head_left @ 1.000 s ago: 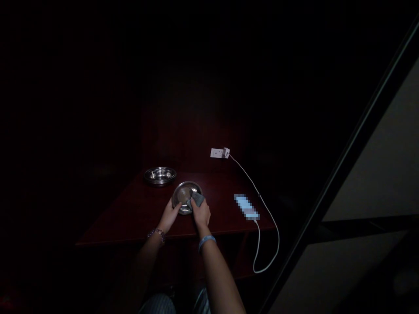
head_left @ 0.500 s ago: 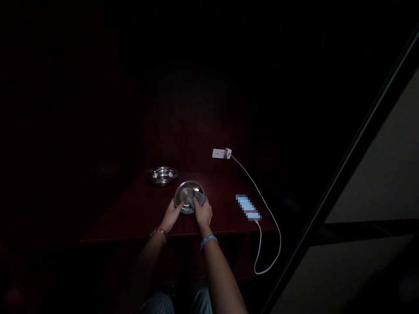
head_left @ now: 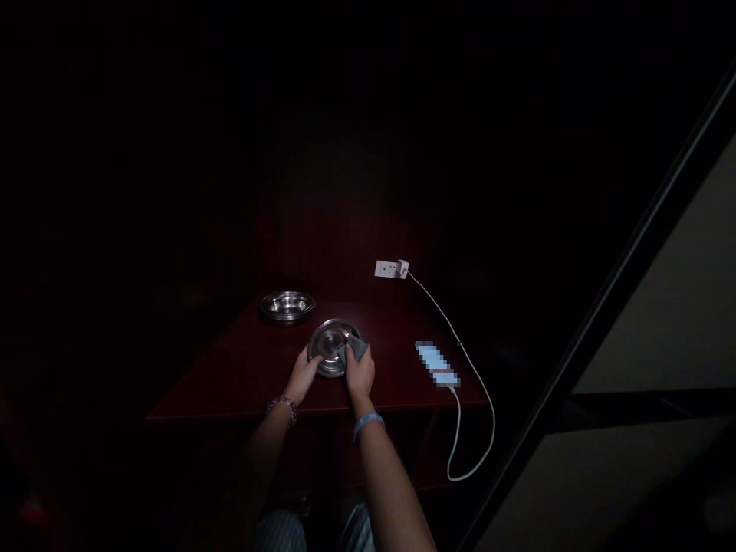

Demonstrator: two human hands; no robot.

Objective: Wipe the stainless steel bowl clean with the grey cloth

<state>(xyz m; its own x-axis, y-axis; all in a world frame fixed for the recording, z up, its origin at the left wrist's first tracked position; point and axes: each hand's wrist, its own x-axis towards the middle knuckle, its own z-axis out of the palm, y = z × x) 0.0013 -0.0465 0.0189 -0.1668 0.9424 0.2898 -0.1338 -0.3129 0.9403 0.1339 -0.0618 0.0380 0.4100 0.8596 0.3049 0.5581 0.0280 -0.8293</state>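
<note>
A shiny steel bowl (head_left: 329, 345), shallow and round, is tilted toward me above the front part of the dark red table (head_left: 230, 376). My left hand (head_left: 302, 374) grips its left rim, thumb over the edge. On the right rim, my right hand (head_left: 360, 371) is closed around a grey cloth (head_left: 355, 349), which lies against the bowl's inner side. The fingers under the rim are hidden. Behind and to the left, several nested steel bowls (head_left: 287, 307) stand on the table.
A lit phone (head_left: 437, 364), its screen blurred out, lies on the table at the right. Its white cable (head_left: 492, 406) loops past the front edge and up to a charger in the wall socket (head_left: 386, 269). A slanted dark frame (head_left: 609, 307) borders the right side.
The cloth has shifted slightly along the bowl's right inner side with my right hand. The bowl is tilted a little differently, and the whole view has moved slightly.
</note>
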